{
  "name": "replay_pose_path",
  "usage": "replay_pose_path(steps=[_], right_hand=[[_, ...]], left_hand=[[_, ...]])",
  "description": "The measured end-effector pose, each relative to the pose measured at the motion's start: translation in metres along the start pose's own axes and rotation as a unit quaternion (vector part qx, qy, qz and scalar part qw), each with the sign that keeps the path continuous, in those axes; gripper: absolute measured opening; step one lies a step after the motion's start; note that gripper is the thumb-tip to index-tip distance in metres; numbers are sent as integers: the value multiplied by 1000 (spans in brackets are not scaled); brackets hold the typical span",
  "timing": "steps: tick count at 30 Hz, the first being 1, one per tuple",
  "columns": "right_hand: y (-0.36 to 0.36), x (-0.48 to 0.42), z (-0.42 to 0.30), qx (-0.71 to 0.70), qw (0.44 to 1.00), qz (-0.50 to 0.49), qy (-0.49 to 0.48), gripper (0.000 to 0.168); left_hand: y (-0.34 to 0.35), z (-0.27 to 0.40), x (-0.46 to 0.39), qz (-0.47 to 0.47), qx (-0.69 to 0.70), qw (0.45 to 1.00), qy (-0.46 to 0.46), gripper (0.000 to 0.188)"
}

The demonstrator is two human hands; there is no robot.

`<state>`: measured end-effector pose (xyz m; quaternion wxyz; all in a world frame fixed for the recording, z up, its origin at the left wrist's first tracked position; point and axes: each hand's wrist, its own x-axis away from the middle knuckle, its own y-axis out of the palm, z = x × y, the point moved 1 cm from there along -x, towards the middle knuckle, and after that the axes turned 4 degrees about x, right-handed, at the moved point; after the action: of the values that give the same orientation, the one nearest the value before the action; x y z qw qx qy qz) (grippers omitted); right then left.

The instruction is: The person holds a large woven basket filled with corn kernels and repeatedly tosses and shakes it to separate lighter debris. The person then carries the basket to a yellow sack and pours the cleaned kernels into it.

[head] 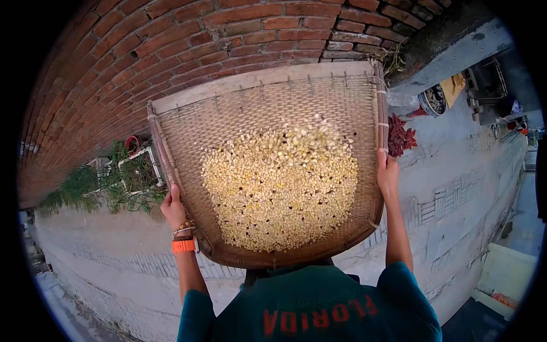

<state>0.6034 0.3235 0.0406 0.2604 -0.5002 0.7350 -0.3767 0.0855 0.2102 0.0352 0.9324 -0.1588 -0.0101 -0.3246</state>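
Observation:
In front of my body I hold a woven bamboo winnowing basket (183,128) by its two side rims. My left hand (174,208) grips the left rim, with bracelets and an orange-strapped watch on that wrist. Opposite it, my right hand (388,174) is closed around the right rim. A broad layer of pale yellow kernels or beans (277,201), dotted with dark bits, covers the middle and near part of the weave. Towards the far right of the pile some kernels are blurred. A flat pale strip (265,83) edges the basket's far side.
A brick wall (239,30) rises beyond the basket. Green plants (107,184) and a white frame (156,164) stand at the left. Right of the basket are a red-leaved plant (401,136) and a bucket (433,100). Concrete ground (448,166) lies below.

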Motion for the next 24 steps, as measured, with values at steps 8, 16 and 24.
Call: replay_pose_path(steps=[8, 16, 24], right_hand=[[29, 8, 14, -77, 997, -14, 2, 50], [29, -5, -22, -151, 986, 17, -65, 45], [22, 2, -2, -30, 997, 9, -68, 46]], left_hand=[[-22, 84, 3, 22, -65, 995, 77, 33], [-42, 75, 10, 36, 12, 995, 91, 27], [-26, -10, 15, 29, -10, 999, -33, 30]])
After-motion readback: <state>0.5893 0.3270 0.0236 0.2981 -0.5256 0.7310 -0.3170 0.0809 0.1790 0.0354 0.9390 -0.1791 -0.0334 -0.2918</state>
